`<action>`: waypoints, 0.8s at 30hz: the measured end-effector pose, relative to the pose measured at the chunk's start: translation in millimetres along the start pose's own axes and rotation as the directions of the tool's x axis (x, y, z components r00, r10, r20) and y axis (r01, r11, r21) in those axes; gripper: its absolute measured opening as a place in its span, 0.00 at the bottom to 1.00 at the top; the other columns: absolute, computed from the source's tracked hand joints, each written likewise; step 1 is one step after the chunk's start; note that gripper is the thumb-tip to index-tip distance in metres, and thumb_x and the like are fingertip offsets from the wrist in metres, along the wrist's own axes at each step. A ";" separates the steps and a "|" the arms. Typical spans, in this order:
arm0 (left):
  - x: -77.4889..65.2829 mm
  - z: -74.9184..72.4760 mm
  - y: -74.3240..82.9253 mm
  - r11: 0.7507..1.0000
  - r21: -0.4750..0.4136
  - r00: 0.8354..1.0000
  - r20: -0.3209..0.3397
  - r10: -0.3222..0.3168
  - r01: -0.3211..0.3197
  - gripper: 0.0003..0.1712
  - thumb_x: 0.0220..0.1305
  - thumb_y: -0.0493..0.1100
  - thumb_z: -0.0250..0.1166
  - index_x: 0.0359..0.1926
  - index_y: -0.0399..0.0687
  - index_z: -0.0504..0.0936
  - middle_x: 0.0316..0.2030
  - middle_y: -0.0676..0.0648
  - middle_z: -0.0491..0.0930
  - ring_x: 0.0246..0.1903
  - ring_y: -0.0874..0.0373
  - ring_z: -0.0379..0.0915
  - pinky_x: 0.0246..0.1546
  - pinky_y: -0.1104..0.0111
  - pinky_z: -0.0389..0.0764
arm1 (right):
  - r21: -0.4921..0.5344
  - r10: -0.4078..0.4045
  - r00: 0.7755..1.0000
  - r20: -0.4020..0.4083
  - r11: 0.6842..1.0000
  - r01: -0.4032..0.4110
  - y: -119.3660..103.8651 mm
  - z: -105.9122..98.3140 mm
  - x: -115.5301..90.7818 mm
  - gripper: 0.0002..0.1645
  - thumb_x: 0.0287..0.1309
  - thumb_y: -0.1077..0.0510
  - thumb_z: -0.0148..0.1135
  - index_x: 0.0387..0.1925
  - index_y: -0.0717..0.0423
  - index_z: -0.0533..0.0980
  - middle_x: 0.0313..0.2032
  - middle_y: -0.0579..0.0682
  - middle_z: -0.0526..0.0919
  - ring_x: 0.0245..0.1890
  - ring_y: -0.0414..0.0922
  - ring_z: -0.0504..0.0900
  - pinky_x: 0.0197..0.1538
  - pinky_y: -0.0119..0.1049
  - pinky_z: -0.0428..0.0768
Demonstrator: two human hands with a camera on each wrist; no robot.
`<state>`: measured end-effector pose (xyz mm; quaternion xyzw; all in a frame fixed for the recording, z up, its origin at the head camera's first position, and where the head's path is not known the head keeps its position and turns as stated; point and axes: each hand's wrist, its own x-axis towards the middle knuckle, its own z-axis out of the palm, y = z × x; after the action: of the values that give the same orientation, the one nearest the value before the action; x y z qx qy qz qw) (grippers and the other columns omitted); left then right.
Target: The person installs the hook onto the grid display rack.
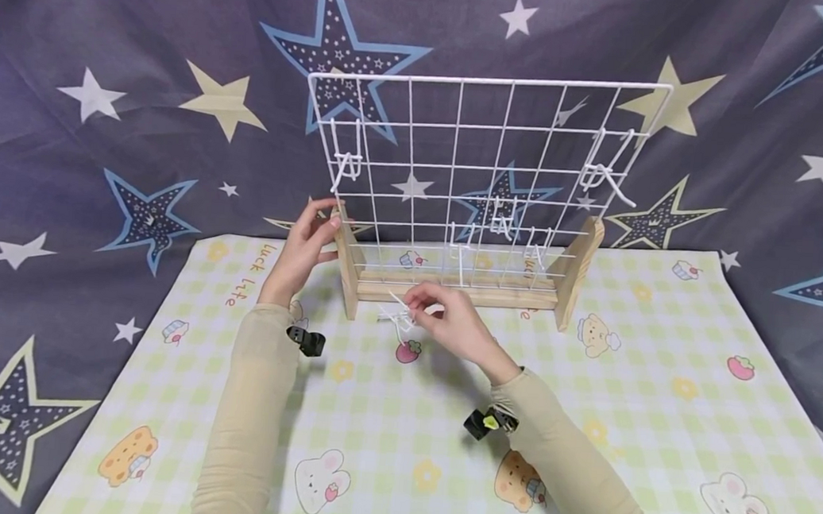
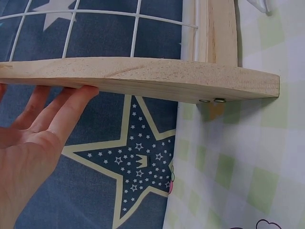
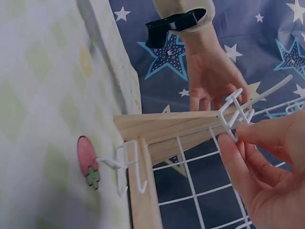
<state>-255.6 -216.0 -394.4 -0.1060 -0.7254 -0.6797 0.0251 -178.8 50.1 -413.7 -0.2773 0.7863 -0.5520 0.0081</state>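
Note:
A white wire grid rack [image 1: 456,125] stands upright in a wooden base [image 1: 452,293]. Beside its left wooden end piece [image 1: 347,260] is my left hand [image 1: 300,253]. Nearly straight fingers [image 2: 71,112] rest against that piece's outer face in the left wrist view. In front of the base, my right hand [image 1: 453,320] pinches a white wire hook [image 3: 231,117] between thumb and forefinger, its prong pointing away from the hand. A second white wire hook [image 3: 125,164] lies by the base near a printed strawberry.
White hooks hang on the grid: one at upper left [image 1: 347,161], one at upper right [image 1: 603,175], and several lower down, including a low central hook [image 1: 460,252]. The right wooden end piece [image 1: 578,273] stands on the checked tablecloth [image 1: 429,417]. A starry cloth [image 1: 145,71] hangs behind.

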 end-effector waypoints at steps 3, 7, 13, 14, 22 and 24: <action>0.6 -0.4 0.0 1.000 -0.001 1.000 -0.001 0.006 -0.006 0.20 0.74 0.48 0.54 0.63 0.54 0.68 0.59 0.28 0.68 0.54 0.43 0.72 0.51 0.44 0.74 | -0.011 -0.007 1.000 -0.002 1.000 0.007 -7.3 -1.1 1.5 0.08 0.57 0.73 0.61 0.39 0.65 0.79 0.34 0.56 0.83 0.36 0.47 0.80 0.39 0.34 0.82; 0.5 -0.3 0.2 1.000 0.002 1.000 0.002 0.004 -0.004 0.20 0.74 0.49 0.54 0.63 0.54 0.67 0.59 0.28 0.67 0.55 0.43 0.72 0.51 0.43 0.74 | -0.012 -0.013 1.000 -0.013 1.000 0.013 -14.2 -3.6 4.3 0.08 0.57 0.73 0.62 0.39 0.67 0.79 0.34 0.56 0.83 0.36 0.47 0.80 0.40 0.37 0.83; -0.9 0.1 0.4 1.000 -0.009 1.000 0.004 0.004 -0.004 0.21 0.74 0.48 0.53 0.64 0.51 0.66 0.59 0.28 0.68 0.56 0.39 0.70 0.51 0.41 0.72 | 0.022 0.011 0.999 -0.042 1.000 -0.010 -35.6 -10.7 6.9 0.08 0.57 0.74 0.61 0.39 0.69 0.78 0.35 0.59 0.83 0.37 0.50 0.80 0.43 0.42 0.82; -1.2 0.1 0.5 1.000 -0.008 1.000 0.002 0.005 -0.005 0.21 0.74 0.48 0.53 0.64 0.51 0.66 0.58 0.30 0.69 0.56 0.40 0.70 0.51 0.41 0.72 | 0.028 0.014 0.999 -0.046 1.000 -0.013 -37.1 -11.3 7.5 0.08 0.56 0.74 0.61 0.39 0.69 0.78 0.35 0.60 0.83 0.37 0.50 0.80 0.43 0.42 0.82; -1.8 0.8 1.9 1.000 -0.002 1.000 0.000 -0.004 0.004 0.21 0.74 0.48 0.53 0.64 0.51 0.66 0.53 0.44 0.75 0.57 0.40 0.70 0.51 0.43 0.73 | 0.074 0.018 0.998 -0.066 0.997 -0.013 -31.1 -9.2 8.0 0.08 0.57 0.72 0.62 0.40 0.66 0.79 0.34 0.54 0.83 0.36 0.46 0.80 0.41 0.35 0.82; -1.8 1.1 2.8 1.000 -0.009 1.000 0.002 -0.010 0.010 0.22 0.74 0.48 0.53 0.65 0.51 0.65 0.52 0.45 0.75 0.57 0.40 0.69 0.52 0.43 0.73 | 0.085 0.010 0.998 -0.065 0.996 -0.005 -31.2 -8.3 6.2 0.08 0.56 0.72 0.62 0.39 0.66 0.79 0.34 0.53 0.83 0.35 0.46 0.80 0.40 0.35 0.83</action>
<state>-253.1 -215.0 -392.0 -0.1030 -0.7228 -0.6831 0.0204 -173.3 47.0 -381.4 -0.2555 0.7632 -0.5935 -0.0039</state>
